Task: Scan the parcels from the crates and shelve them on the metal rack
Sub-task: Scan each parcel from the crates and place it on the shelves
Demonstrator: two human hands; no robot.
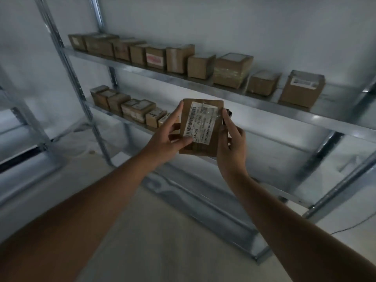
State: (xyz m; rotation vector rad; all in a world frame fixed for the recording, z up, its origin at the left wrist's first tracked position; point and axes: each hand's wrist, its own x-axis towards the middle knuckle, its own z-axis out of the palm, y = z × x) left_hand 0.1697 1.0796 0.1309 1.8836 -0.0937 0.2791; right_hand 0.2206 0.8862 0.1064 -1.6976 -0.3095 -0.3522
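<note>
a flat brown parcel (200,129) is held upright before the metal rack (264,102), edges clamped by left grip (168,137) and right grip (232,139); judged light, stiff, tape-slick; edge holds suit it.

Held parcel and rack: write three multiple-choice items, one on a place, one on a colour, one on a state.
1. Where is the free room on the lower shelf?
A. left of its parcels
B. right of its parcels
C. nowhere

2. What colour is the held parcel?
A. brown, white label
B. blue
C. black

3. How is the parcel held?
A. left hand alone
B. lying on the shelf
C. between both hands

Answers: 1 B, the row of boxes sits at the left end. 2 A, brown wrap with a barcode label. 3 C, the right hand grips its other edge.
</note>
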